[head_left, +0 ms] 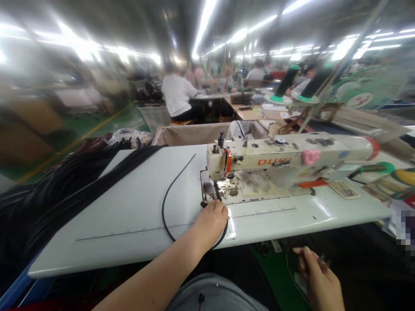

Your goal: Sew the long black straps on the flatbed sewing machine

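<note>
A white sewing machine (253,162) with orange lettering stands on a pale table. My left hand (212,218) is at its needle end, fingers closed on a thin black cord (164,203) close to the presser foot. The cord passes under my left forearm and loops left over the tabletop, its free end pointing up and away. Off the table's front edge, my right hand (319,276) is in the air with its fingers curled together. A small dark thing may be between them, but I cannot make it out.
A thick bundle of black strips (94,190) drapes over the table's left side. Behind the machine stands a fabric-lined bin (191,134). Two dark thread cones (287,82) rise at the back right. A person in a white top (177,95) sits farther back.
</note>
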Demonstrator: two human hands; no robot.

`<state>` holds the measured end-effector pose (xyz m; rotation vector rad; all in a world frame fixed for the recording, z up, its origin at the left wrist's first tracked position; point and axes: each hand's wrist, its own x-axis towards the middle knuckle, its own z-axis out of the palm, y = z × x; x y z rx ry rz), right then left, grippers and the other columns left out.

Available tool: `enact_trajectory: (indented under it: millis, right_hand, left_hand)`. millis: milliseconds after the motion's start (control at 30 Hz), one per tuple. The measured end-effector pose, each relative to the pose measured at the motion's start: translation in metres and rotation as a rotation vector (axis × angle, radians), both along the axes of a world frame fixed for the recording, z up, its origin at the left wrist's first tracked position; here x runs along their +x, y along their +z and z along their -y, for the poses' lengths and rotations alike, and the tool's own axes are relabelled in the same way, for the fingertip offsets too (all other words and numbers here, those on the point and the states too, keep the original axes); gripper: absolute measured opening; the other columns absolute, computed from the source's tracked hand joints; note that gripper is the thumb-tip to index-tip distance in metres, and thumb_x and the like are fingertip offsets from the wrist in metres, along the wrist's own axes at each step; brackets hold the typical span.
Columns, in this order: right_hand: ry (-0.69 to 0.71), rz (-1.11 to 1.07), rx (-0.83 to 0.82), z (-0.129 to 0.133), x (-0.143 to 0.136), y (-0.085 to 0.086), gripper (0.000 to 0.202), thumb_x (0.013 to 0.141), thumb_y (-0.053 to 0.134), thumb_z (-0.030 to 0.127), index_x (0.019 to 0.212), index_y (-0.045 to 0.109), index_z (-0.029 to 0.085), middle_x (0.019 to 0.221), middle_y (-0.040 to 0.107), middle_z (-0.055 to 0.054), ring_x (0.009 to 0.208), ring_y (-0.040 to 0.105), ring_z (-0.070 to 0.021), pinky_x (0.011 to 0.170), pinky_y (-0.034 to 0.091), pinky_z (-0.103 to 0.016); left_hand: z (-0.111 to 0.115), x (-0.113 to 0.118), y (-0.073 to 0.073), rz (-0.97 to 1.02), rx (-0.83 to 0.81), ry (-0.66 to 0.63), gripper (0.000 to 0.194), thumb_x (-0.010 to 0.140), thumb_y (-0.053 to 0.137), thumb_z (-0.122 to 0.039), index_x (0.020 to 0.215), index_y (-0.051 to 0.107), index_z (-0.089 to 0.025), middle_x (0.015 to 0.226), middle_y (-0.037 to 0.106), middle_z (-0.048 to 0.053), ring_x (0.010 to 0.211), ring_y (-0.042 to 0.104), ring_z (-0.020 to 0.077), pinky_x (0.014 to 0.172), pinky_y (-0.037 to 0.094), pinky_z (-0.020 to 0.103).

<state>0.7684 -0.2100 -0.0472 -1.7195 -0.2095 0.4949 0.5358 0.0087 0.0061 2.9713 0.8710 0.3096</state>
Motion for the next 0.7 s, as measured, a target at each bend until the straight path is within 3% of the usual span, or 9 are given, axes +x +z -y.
enact_trajectory:
  millis: [133, 333, 433, 533, 600, 633, 700]
  right_hand:
    - [-0.182, -0.112, 0.019, 0.022, 0.013, -0.016, 0.047, 0.056, 0.087, 0.059, 0.075, 0.071, 0.018, 0.065, 0.055, -0.002, 0.057, 0.053, -0.0172, 0.045, 0.04, -0.03]
    - [-0.134, -0.309, -0.048, 0.034, 0.017, -0.056, 0.051, 0.047, 0.087, 0.056, 0.075, 0.07, 0.017, 0.057, 0.046, 0.004, 0.043, 0.038, -0.0101, 0.039, 0.024, -0.026]
    - [-0.116, -0.356, -0.091, 0.031, 0.016, -0.068, 0.06, 0.042, 0.087, 0.061, 0.076, 0.07, 0.015, 0.054, 0.042, 0.007, 0.041, 0.033, -0.0072, 0.04, 0.019, -0.023]
    - [0.018, -0.347, -0.15, 0.035, 0.009, -0.068, 0.063, 0.05, 0.078, 0.076, 0.071, 0.063, 0.018, 0.049, 0.032, 0.011, 0.039, 0.025, -0.0052, 0.041, 0.014, -0.021]
    - [-0.027, -0.323, -0.14, 0.041, 0.003, -0.069, 0.058, 0.06, 0.077, 0.073, 0.071, 0.062, 0.018, 0.049, 0.035, 0.01, 0.039, 0.026, -0.0052, 0.042, 0.015, -0.021]
    - [-0.073, -0.311, -0.132, 0.044, 0.001, -0.071, 0.053, 0.064, 0.076, 0.069, 0.07, 0.063, 0.017, 0.049, 0.038, 0.009, 0.038, 0.028, -0.0054, 0.041, 0.016, -0.02]
    - [-0.153, -0.31, -0.123, 0.047, 0.004, -0.079, 0.046, 0.073, 0.074, 0.06, 0.066, 0.063, 0.017, 0.048, 0.041, 0.007, 0.037, 0.03, -0.0062, 0.04, 0.017, -0.021]
  left_hand:
    - [0.002, 0.0, 0.004, -0.016, -0.024, 0.0, 0.019, 0.1, 0.052, -0.008, 0.112, 0.067, -0.011, 0.118, 0.066, 0.017, 0.114, 0.067, 0.0291, 0.106, 0.055, 0.045]
    - [0.002, 0.002, 0.013, -0.006, -0.075, -0.009, 0.016, 0.101, 0.056, -0.015, 0.112, 0.066, -0.01, 0.119, 0.064, 0.019, 0.12, 0.064, 0.0312, 0.112, 0.051, 0.047]
    - [0.002, -0.001, 0.013, -0.01, -0.096, -0.02, 0.018, 0.1, 0.057, -0.014, 0.114, 0.066, -0.009, 0.122, 0.065, 0.02, 0.125, 0.063, 0.032, 0.117, 0.047, 0.047]
    - [0.012, -0.007, 0.013, 0.016, -0.117, -0.002, 0.023, 0.094, 0.056, -0.005, 0.113, 0.068, -0.011, 0.131, 0.065, 0.02, 0.132, 0.061, 0.031, 0.121, 0.045, 0.044]
    - [0.016, -0.004, 0.013, 0.044, -0.141, 0.053, 0.034, 0.086, 0.058, -0.001, 0.112, 0.07, -0.02, 0.133, 0.067, 0.013, 0.129, 0.064, 0.0288, 0.116, 0.05, 0.041]
    - [0.014, 0.003, 0.014, 0.079, -0.164, 0.035, 0.035, 0.085, 0.062, -0.005, 0.112, 0.07, -0.026, 0.135, 0.067, 0.007, 0.126, 0.066, 0.0273, 0.111, 0.053, 0.039]
    - [0.007, 0.032, 0.018, 0.135, -0.165, -0.135, 0.027, 0.089, 0.069, -0.018, 0.113, 0.07, -0.03, 0.138, 0.066, 0.002, 0.122, 0.067, 0.0267, 0.105, 0.057, 0.041]
